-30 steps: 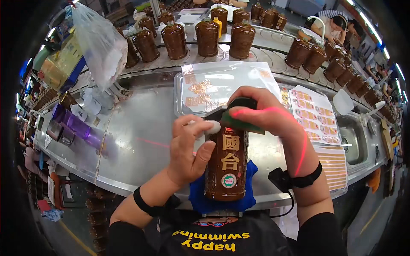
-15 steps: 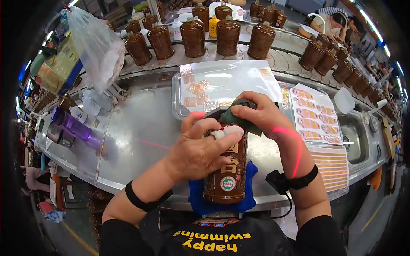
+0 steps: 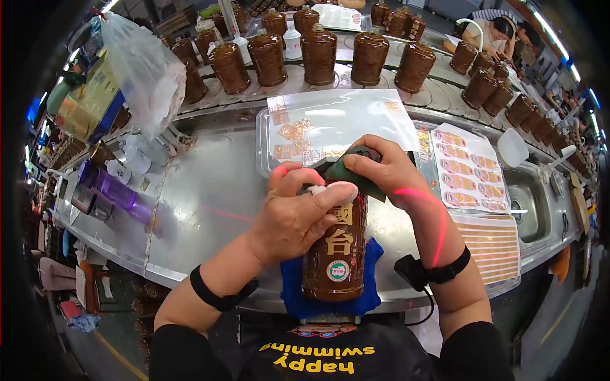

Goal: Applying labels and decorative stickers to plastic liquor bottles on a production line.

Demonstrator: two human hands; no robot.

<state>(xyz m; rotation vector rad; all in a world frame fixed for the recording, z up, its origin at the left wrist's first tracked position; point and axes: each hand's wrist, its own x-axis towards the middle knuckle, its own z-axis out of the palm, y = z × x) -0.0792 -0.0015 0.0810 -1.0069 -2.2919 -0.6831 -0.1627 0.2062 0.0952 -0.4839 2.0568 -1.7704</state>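
Note:
A brown glazed bottle [image 3: 335, 274] with gold characters and a round green-and-white sticker stands in front of me on a blue cloth [image 3: 294, 295]. My left hand [image 3: 292, 213] is closed at its upper part, with white wrapping on a finger; what its fingertips pinch is hidden. My right hand [image 3: 381, 166] grips a dark green cloth [image 3: 346, 173] over the bottle's top. A dark flat edge [image 3: 323, 166] shows between the hands. The bottle's neck is covered from view.
Beyond a clear tray [image 3: 262, 143] with gold stickers, a conveyor [image 3: 267, 95] carries several brown bottles [image 3: 318, 57]. Label sheets [image 3: 473, 171] and a sink [image 3: 532, 209] are at the right. A purple bottle [image 3: 117, 189] lies left, below a hanging plastic bag [image 3: 143, 73].
Conveyor bottles have shifted to the right, and the yellow bottle among them is out of sight. My left hand has moved slightly, showing more of the gold characters. My right hand still grips the green cloth.

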